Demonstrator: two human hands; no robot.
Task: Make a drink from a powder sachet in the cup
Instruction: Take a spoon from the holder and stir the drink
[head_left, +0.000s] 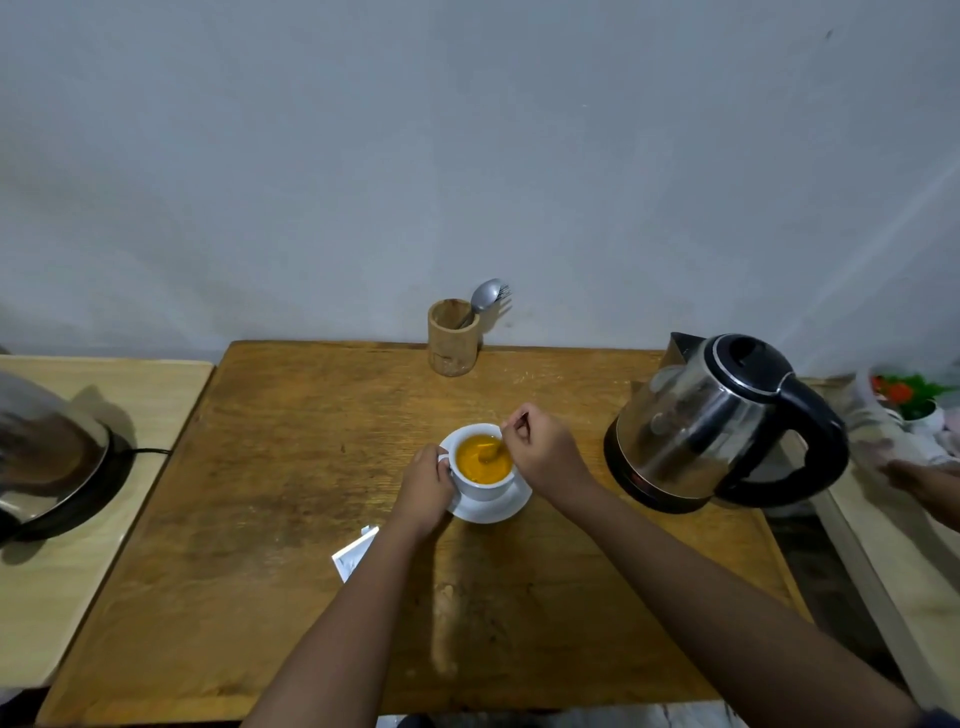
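A white cup (485, 486) filled with orange liquid stands on a white saucer (501, 512) in the middle of the wooden table (291, 467). My left hand (426, 486) grips the cup's handle on its left side. My right hand (543, 447) pinches a spoon (493, 452) whose bowl dips into the orange drink. A white sachet (353, 553) lies on the table near my left forearm, partly hidden by it.
A steel electric kettle (717, 421) with a black handle stands to the right of the cup. A bamboo holder (452, 338) with a spoon and fork sits at the table's back edge. Another metal appliance (47, 457) rests on the left side table. Another person's hand (919, 480) shows at the far right.
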